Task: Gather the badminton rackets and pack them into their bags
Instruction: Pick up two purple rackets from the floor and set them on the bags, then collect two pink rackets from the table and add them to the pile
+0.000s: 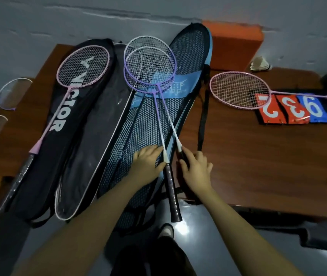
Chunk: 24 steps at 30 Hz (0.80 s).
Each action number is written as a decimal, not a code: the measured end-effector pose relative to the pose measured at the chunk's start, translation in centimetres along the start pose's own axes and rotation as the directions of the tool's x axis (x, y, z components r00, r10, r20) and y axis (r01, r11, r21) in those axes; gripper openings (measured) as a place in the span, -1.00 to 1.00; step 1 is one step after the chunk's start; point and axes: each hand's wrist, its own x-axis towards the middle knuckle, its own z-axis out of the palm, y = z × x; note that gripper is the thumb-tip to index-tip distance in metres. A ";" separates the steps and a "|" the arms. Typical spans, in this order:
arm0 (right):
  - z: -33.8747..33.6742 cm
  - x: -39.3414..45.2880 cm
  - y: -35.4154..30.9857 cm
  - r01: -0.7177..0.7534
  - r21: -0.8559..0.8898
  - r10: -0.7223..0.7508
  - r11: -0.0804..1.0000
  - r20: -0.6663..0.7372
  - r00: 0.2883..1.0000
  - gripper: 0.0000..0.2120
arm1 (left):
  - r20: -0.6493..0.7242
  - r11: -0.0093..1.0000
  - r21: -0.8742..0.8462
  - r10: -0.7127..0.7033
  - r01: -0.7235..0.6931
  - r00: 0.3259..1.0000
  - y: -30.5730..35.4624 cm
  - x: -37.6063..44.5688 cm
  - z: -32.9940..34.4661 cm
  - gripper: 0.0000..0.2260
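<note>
Two purple-framed rackets (150,70) lie crossed on the blue mesh bag (180,90), their oval heads overlapping toward the far side and their thin white shafts running back to black wrapped grips at the near edge. The left hand (148,163) rests flat on the honeycomb mesh, fingers straight, its thumb touching the shaft of one purple racket. The right hand (196,170) curls its fingers round the dark grip of the other.

Two more pink-framed rackets show in full: one pink racket (83,66) lies on the black Victor bag (59,136) at the left, its silvery wrapped grip hanging over the near edge; another pink racket (240,89) lies at the right on the bench (258,156), its head partly over the score cards (292,109). At the far left edge two further racket heads (9,94) peek in, pale and partly cut off.

Between the Victor bag and the mesh bag lies a third bag (99,136), dark and glossy with pale piping. The bench is brown wood-grain. Three score cards, two red and one blue, bear white digits. A white feathered shuttlecock (259,64) sits far right, beside an orange block (236,44) against the grey wall.
</note>
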 end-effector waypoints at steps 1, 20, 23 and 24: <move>0.0 0.1 -0.1 -0.006 -0.036 0.006 0.999 0.008 1.000 -0.61 | 0.004 1.000 0.010 0.006 -0.006 1.000 0.0 0.0 -0.1 -0.51; 7.8 2.7 -22.1 0.440 0.075 -0.446 0.895 0.129 0.886 -0.65 | -0.305 0.927 -0.116 -0.375 0.357 0.875 -21.2 -8.3 -14.1 -0.53; 11.6 3.2 -26.6 0.459 0.053 -0.460 0.887 0.182 0.869 -0.66 | -0.205 0.922 -0.076 -0.386 0.379 0.899 -26.2 -9.0 -14.2 -0.57; 12.7 3.4 -28.0 0.444 0.060 -0.446 0.894 0.188 0.875 -0.66 | -0.170 0.918 -0.079 -0.396 0.388 0.903 -27.5 -8.9 -14.2 -0.54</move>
